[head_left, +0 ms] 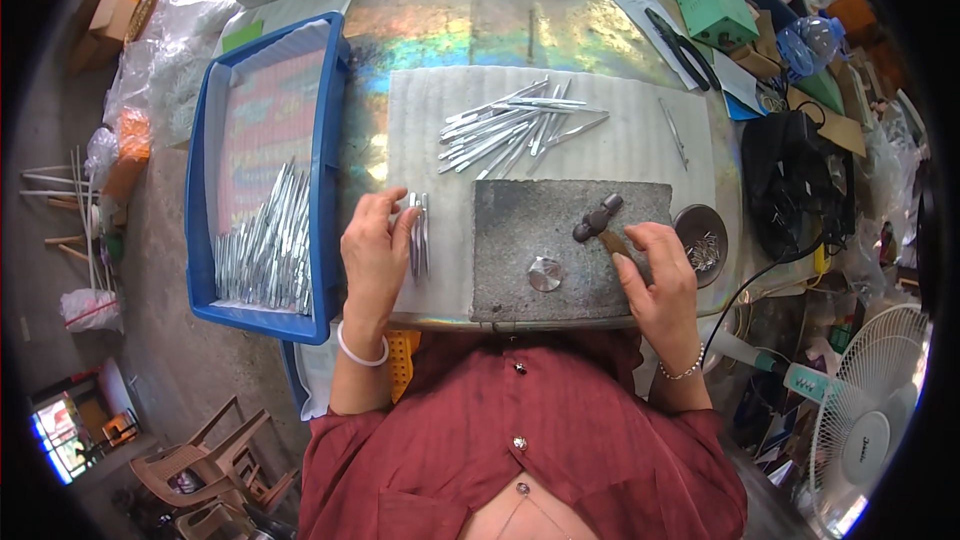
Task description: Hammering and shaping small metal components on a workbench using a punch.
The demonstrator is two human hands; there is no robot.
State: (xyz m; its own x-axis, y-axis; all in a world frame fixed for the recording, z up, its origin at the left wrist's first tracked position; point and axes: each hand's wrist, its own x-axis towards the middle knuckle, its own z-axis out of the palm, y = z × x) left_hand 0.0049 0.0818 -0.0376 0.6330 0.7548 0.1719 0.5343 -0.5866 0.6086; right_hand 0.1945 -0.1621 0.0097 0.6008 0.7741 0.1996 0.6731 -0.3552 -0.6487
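Observation:
My left hand (375,250) is beside a short row of slender silver metal pieces, shaped like tweezers (421,235), on a white foam sheet (425,100). Its thumb and fingers are apart at the row's edge. On a dark grey slab (510,225) rests a small hammer (598,218). My right hand (662,275) curls loosely round its wooden handle, whose end is hidden beneath the hand. A shiny round metal disc (545,274) sits on the slab, left of the hammer. Beyond it lies a loose pile of the same slender pieces (510,130).
At left, a blue tray (336,160) holds many more such pieces. A dark bowl of small metal bits (702,240) stands right of the slab. Farther off are black-handled pliers (682,48), a green box (712,2) and a black bag (785,180). A fan (865,430) stands lower right.

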